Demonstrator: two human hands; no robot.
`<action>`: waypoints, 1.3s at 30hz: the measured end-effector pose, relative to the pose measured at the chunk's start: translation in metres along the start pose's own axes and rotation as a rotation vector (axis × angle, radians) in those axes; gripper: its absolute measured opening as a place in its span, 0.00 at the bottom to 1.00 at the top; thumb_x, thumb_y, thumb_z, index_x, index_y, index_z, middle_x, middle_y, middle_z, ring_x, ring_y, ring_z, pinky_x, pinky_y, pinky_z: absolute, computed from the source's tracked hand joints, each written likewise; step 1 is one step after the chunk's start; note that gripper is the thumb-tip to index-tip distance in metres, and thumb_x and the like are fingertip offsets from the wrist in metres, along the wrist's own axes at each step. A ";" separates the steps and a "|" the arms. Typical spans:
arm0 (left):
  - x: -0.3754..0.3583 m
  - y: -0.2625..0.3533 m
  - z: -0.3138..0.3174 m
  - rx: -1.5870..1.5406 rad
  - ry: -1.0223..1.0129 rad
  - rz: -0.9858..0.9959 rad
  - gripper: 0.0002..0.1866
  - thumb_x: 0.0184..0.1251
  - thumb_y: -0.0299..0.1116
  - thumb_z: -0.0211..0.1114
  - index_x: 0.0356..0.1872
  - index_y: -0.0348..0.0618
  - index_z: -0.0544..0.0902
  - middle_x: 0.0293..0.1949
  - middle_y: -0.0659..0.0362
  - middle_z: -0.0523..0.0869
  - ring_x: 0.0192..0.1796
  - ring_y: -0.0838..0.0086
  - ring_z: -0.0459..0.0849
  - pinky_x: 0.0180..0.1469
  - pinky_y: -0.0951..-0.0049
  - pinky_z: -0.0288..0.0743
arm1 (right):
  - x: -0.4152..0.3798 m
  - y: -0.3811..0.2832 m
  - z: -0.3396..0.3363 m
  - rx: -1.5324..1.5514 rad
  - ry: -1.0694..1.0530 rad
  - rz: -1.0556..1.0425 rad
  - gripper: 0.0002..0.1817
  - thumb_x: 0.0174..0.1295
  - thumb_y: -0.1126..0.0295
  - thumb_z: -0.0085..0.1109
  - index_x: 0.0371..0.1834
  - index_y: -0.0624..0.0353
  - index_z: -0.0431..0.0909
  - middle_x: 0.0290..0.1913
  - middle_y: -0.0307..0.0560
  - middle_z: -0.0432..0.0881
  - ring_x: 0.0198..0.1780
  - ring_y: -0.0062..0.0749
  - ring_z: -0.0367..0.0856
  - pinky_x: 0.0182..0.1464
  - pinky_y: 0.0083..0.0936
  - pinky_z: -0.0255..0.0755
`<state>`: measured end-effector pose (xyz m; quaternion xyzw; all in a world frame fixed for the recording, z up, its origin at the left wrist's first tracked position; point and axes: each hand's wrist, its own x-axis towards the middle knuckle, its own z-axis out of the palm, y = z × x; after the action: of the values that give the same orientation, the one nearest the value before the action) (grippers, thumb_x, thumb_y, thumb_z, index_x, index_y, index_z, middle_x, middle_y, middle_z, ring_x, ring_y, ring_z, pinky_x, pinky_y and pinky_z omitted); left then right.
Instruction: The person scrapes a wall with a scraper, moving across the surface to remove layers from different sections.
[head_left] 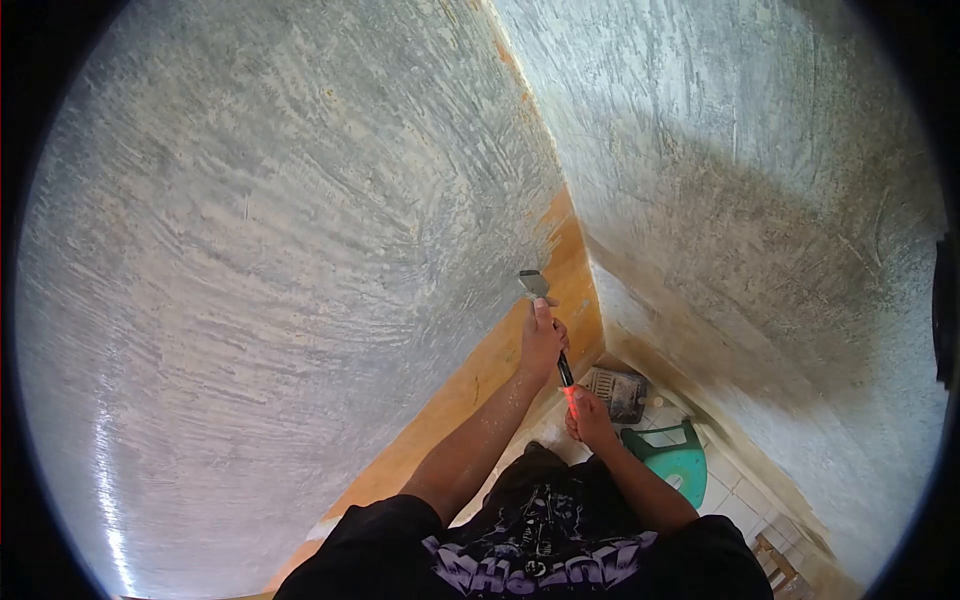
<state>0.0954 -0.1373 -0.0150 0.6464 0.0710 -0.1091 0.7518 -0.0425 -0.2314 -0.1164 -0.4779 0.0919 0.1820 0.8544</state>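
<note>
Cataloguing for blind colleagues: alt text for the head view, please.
A scraper is held at a grey, streaked wall with an orange lower band, left hand near the blade, right hand on the red grip. A green stool sits on tiled floor.

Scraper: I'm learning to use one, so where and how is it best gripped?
Probably by the long handle, coming from the picture's bottom: it points that way, its blade at the far end. Left hand near the blade, right hand on the red section suits that length.
</note>
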 end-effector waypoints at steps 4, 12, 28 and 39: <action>-0.011 -0.004 -0.005 -0.048 0.038 -0.058 0.24 0.81 0.59 0.40 0.52 0.48 0.67 0.20 0.65 0.64 0.20 0.78 0.66 0.26 0.73 0.67 | -0.006 0.009 0.005 -0.048 0.019 -0.010 0.24 0.79 0.50 0.40 0.62 0.57 0.76 0.16 0.33 0.65 0.13 0.15 0.59 0.17 0.18 0.57; 0.003 0.005 0.003 -0.099 -0.004 -0.030 0.24 0.80 0.60 0.42 0.52 0.48 0.68 0.21 0.64 0.66 0.21 0.77 0.68 0.27 0.71 0.69 | -0.008 -0.011 0.000 -0.046 -0.015 -0.007 0.24 0.79 0.51 0.42 0.63 0.56 0.75 0.18 0.34 0.65 0.13 0.15 0.60 0.16 0.18 0.56; -0.124 -0.017 -0.095 -0.173 0.034 -0.054 0.17 0.80 0.46 0.54 0.50 0.40 0.73 0.42 0.54 0.84 0.47 0.65 0.86 0.51 0.61 0.83 | -0.027 -0.032 -0.046 -0.216 -0.431 0.515 0.12 0.72 0.63 0.57 0.48 0.61 0.79 0.21 0.36 0.71 0.18 0.20 0.69 0.22 0.18 0.64; -0.209 -0.015 -0.155 -0.251 0.211 0.044 0.16 0.81 0.45 0.52 0.51 0.40 0.73 0.44 0.54 0.85 0.48 0.68 0.86 0.51 0.64 0.83 | -0.059 0.043 0.011 -0.794 -0.410 0.077 0.20 0.76 0.53 0.51 0.33 0.56 0.76 0.21 0.31 0.70 0.22 0.16 0.69 0.23 0.18 0.62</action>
<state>-0.1047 0.0283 -0.0018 0.5565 0.1486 -0.0142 0.8173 -0.1135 -0.2148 -0.1245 -0.7190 -0.1388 0.3257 0.5981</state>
